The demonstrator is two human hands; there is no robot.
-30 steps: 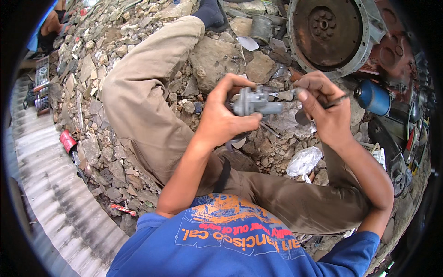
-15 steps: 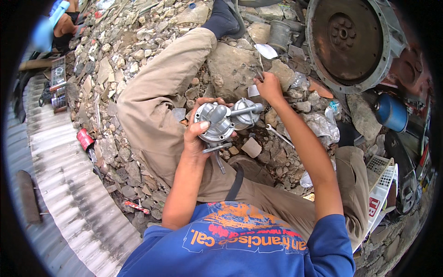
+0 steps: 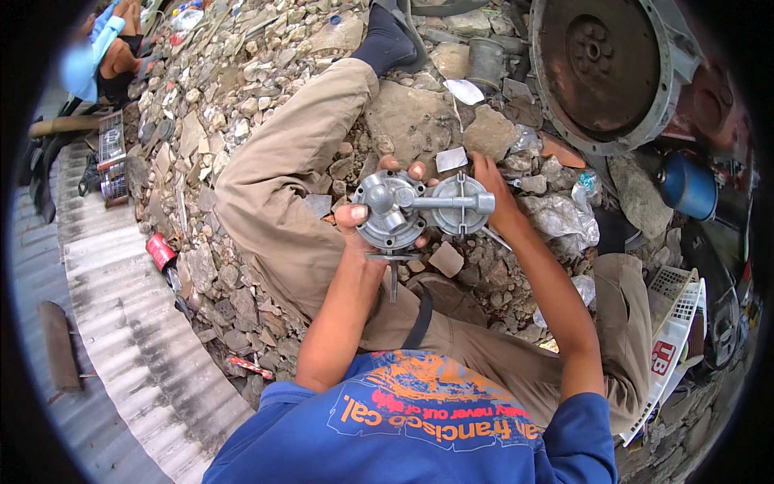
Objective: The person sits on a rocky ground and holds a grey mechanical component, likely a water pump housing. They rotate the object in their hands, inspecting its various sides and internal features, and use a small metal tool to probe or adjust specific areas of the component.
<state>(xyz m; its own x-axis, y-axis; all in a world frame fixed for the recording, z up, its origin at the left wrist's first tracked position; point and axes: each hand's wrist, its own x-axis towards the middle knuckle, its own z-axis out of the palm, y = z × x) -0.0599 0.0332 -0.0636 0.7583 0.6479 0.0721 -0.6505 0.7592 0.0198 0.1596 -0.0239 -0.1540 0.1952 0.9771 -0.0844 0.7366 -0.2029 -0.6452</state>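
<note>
Both hands gripped a grey metal pump mid-frame: left hand cupping its round body, right hand clasping the cap; it looked heavy, rigid, best held by the body.

- Ground: loose grey stone rubble, uneven throughout.
- Large rusted flywheel housing lies on the rubble; taken as landmark.
- Blue cylinder just right of the housing.
- Crumpled clear plastic below the housing.
- Red can far left of it, at the edge of a corrugated metal sheet.
- White plastic crate well below the housing.
</note>
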